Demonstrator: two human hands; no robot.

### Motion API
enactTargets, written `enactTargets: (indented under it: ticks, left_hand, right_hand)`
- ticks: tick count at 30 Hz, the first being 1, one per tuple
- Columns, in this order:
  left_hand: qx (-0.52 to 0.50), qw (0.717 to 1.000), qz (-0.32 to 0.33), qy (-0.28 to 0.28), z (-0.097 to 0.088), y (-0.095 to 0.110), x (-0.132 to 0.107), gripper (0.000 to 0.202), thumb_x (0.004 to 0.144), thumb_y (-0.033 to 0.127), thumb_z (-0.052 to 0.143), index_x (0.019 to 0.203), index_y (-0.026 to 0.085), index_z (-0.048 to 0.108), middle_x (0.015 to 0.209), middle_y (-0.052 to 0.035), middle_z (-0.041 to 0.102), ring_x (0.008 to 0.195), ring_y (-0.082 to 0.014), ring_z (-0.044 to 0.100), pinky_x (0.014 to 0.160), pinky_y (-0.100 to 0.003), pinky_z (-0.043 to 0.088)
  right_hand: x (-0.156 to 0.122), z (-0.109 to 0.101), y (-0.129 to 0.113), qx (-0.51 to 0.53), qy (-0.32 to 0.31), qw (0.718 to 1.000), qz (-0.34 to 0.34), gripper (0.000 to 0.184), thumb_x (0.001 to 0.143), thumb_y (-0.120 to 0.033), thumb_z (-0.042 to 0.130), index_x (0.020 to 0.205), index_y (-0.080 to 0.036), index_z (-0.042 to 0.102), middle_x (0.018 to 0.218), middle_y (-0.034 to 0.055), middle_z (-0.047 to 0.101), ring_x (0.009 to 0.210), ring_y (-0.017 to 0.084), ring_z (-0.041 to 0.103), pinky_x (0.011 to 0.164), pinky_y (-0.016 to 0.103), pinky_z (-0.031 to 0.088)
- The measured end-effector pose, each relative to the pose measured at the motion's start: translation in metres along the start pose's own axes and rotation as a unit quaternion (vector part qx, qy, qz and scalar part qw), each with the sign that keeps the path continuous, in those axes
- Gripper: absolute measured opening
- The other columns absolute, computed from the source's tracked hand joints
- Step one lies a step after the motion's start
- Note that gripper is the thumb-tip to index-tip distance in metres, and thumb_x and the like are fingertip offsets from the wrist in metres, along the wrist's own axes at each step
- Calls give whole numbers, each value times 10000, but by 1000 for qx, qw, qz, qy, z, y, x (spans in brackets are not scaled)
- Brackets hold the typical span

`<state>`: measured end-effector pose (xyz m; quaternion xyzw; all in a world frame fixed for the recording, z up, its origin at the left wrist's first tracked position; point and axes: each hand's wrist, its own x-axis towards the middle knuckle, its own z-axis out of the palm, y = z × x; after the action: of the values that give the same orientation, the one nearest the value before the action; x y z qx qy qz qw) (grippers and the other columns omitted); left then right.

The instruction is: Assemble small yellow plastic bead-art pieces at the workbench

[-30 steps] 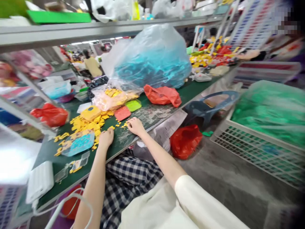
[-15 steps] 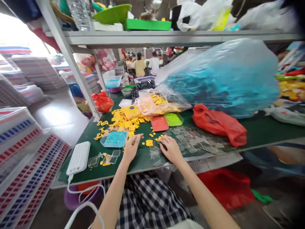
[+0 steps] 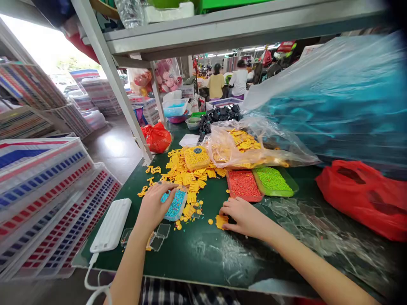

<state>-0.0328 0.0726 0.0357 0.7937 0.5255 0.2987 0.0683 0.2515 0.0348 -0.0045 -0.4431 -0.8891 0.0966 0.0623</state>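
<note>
Head view: green bench (image 3: 203, 258) beside crates (image 3: 47, 203), left grip (image 3: 154, 207) clamped on bead tray (image 3: 174, 205), right (image 3: 244, 216) apart.

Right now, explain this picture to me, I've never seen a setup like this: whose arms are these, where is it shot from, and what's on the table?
There is no machine here. These are a person's own bare arms, filmed by a camera worn on their head, looking forward and down. On the green work table lies a heap of small yellow plastic pieces, beside trays of red beads and green beads. The left hand has its fingers over a small tray of blue beads; I cannot tell whether it grips it. The right hand lies spread beside a loose yellow piece and shows nothing held.
</note>
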Motion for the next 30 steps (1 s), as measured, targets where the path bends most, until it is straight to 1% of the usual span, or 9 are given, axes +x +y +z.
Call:
enactTargets:
  ticks: [4, 10, 14, 16, 19, 22, 25, 27, 30]
  left_hand:
    - [54, 997, -35, -31, -2, -9, 15, 341, 903, 477, 444, 1005, 285, 707, 984, -38, 738, 915, -252, 650, 890, -372, 473]
    - [147, 987, -31, -61, 9, -19, 69, 346, 903, 415, 449, 1069, 244, 700, 1015, -40, 738, 938, -248, 662, 879, -362, 476]
    - [181, 976, -104, -66, 12, -44, 105, 373, 904, 408, 437, 1112, 240, 696, 1019, -46, 740, 928, -261, 666, 806, -339, 495]
    - [182, 971, -138, -72, 10, -60, 118, 377, 890, 384, 444, 1128, 232, 694, 1046, -56, 736, 944, -265, 665, 800, -333, 498]
    - [172, 970, -149, -88, 10, -83, 129, 369, 868, 351, 463, 1117, 214, 699, 1067, -62, 736, 951, -253, 668, 801, -318, 502]
    - [150, 970, -144, -124, 20, -98, 135, 343, 851, 400, 500, 1017, 203, 726, 1008, -54, 752, 904, -231, 682, 775, -289, 507]
    - [135, 968, -143, -154, 38, -102, 140, 377, 809, 491, 552, 919, 179, 735, 940, -76, 760, 828, -239, 691, 718, -289, 509]
    - [130, 967, -147, -161, 49, -103, 144, 387, 757, 502, 610, 899, 163, 731, 927, -99, 760, 800, -253, 692, 692, -297, 508]
    - [123, 968, -157, -150, 54, -106, 153, 349, 754, 473, 620, 867, 161, 728, 912, -107, 761, 801, -263, 694, 690, -302, 505]
  right_hand:
    - [-1, 6, 11, 6, 27, 999, -23, 165, 819, -321, 698, 922, -195, 674, 895, 50, 683, 856, 211, 617, 811, 354, 441]
    - [-11, 14, 8, -24, 87, 995, -31, 143, 835, -288, 683, 941, -195, 660, 885, 44, 664, 837, 212, 614, 733, 341, 444]
    - [-15, 14, 6, -21, 94, 995, -39, 225, 806, -370, 713, 935, -194, 657, 883, 47, 651, 819, 214, 605, 711, 345, 444]
    - [-16, 16, 7, -32, 99, 994, -44, 226, 790, -369, 729, 915, -196, 657, 886, 48, 655, 836, 222, 608, 720, 349, 443]
    - [-15, 23, 10, -51, 116, 991, -43, 164, 802, -318, 717, 893, -199, 650, 865, 42, 660, 826, 219, 614, 715, 346, 435]
    - [-13, 28, 10, -56, 139, 988, -37, 123, 827, -308, 684, 874, -205, 636, 859, 40, 661, 810, 210, 615, 682, 331, 421]
    - [-11, 29, 7, -63, 152, 986, -22, 111, 837, -301, 671, 868, -203, 630, 855, 38, 657, 805, 202, 612, 651, 321, 407]
    - [-10, 27, 6, -67, 149, 986, -13, 123, 830, -300, 682, 878, -198, 632, 850, 34, 655, 795, 200, 611, 637, 320, 401]
    - [-8, 24, 7, -67, 142, 987, -12, 145, 827, -314, 692, 889, -196, 636, 861, 33, 656, 794, 199, 612, 640, 321, 403]
